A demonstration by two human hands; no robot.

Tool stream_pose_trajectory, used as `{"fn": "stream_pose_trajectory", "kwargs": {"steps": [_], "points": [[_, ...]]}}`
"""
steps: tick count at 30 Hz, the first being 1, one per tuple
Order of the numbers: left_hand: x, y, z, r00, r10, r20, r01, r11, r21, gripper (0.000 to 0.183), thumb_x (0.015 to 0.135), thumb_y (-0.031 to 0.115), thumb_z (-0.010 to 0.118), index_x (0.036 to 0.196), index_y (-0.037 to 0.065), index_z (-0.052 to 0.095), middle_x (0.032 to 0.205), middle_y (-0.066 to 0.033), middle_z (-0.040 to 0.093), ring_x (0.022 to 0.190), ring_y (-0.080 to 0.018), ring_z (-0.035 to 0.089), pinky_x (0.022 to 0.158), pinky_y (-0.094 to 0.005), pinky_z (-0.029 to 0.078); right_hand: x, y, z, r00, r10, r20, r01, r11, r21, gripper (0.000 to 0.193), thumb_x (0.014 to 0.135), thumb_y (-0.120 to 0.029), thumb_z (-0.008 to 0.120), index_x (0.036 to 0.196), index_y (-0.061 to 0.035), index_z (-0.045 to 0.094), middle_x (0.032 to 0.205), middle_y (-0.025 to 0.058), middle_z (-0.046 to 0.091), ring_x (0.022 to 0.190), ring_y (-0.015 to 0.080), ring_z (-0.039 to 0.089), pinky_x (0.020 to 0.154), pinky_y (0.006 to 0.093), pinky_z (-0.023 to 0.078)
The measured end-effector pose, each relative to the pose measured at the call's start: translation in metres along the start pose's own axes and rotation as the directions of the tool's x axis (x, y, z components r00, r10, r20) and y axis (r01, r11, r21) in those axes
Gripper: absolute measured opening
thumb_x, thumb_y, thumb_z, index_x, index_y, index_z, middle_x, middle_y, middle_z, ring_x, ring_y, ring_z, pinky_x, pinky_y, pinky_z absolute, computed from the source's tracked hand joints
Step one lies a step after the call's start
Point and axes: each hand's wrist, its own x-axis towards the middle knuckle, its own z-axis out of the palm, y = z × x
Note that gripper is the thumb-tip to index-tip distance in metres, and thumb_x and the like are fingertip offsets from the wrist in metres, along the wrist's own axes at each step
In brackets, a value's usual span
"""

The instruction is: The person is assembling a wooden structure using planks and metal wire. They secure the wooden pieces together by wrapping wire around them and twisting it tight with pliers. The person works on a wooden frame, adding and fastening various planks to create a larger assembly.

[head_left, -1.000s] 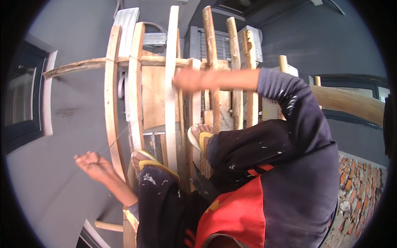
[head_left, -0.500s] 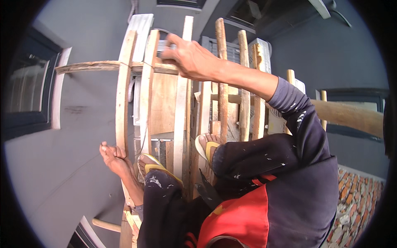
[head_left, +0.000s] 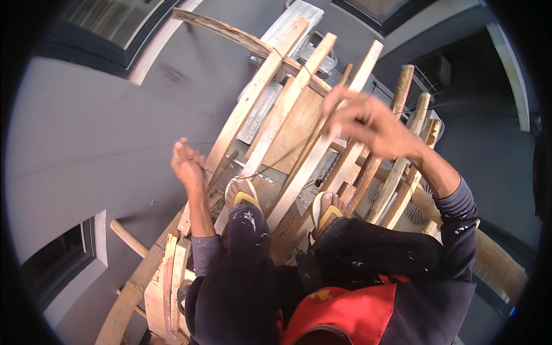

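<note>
A thin dark cord [head_left: 275, 167] stretches between my two hands, over light wooden bars; whether it is wire or string I cannot tell. On the left, my left hand [head_left: 188, 164] is closed at the cord's near end, beside the outermost wooden bar [head_left: 244, 109]. Farther right, my right hand [head_left: 374, 123] is raised above the bars with bent fingers, smeared by motion. The cord runs up to those fingers, and a thin end shows beyond them. Both feet, in yellow and white flip-flops [head_left: 248, 198], stand on the bars below.
A wooden crosspiece [head_left: 224, 31] is tied across the bars at the far left. White outdoor units [head_left: 296, 23] and a plywood sheet [head_left: 296, 129] lie beneath. Round poles [head_left: 402, 92] stand to the right. Grey wall [head_left: 115, 132] with windows borders the left.
My view has turned, so the bars now slant up to the right. My right hand has moved right, away from the crosspiece, and the cord now shows drawn out between both hands.
</note>
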Motion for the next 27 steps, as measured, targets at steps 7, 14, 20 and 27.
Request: {"fn": "stream_pose_trajectory", "kwargs": {"steps": [7,14,20,27], "points": [[-0.019,0.019,0.034,0.996,-0.032,0.088,0.053,0.968,-0.247,0.021,0.097,0.03,0.047,0.107,0.012,0.045,0.065,0.0064,0.029,0.049,-0.0031,0.026,0.04,-0.0182,0.023,-0.021,0.158,0.012,0.773,0.632,-0.062,-0.468,0.501,-0.728,0.015,0.082,-0.002,0.054,0.092,0.0006,0.066,0.099,0.0207,0.061,0.095,0.0298,0.059,0.083,0.0371,0.048],[0.016,0.019,0.015,0.997,-0.023,-0.076,0.009,0.983,-0.182,0.026,0.098,0.028,0.045,0.116,0.009,0.044,0.07,0.0044,0.031,0.054,-0.0046,0.028,0.043,-0.0187,0.026,-0.017,-0.008,0.066,0.646,-0.026,0.763,-0.071,0.993,0.094,0.021,0.086,-0.023,0.063,0.088,-0.0023,0.066,0.098,0.0101,0.057,0.09,0.0224,0.057,0.077,0.0331,0.048],[0.005,0.004,-0.019,0.999,-0.034,0.023,0.041,0.913,-0.406,0.021,0.098,0.03,0.043,0.106,0.012,0.048,0.064,0.0059,0.032,0.049,-0.005,0.028,0.044,-0.0179,0.027,0.009,-0.005,0.008,0.968,0.041,-0.249,-0.126,0.933,-0.336,0.008,0.085,-0.006,0.058,0.083,0.0007,0.061,0.094,0.0082,0.054,0.079,0.0195,0.056,0.07,0.0366,0.044],[0.026,-0.033,0.025,0.931,0.264,-0.25,-0.271,0.962,0.006,0.022,0.098,0.026,0.043,0.091,0.007,0.052,0.063,-0.001,0.043,0.058,-0.0097,0.045,0.053,-0.0273,0.04,-0.053,0.088,0.052,0.73,0.413,0.544,-0.089,0.847,-0.523,0.028,0.081,-0.01,0.055,0.107,0.0011,0.055,0.108,0.0198,0.056,0.098,0.0307,0.053,0.09,0.0412,0.039]]}}
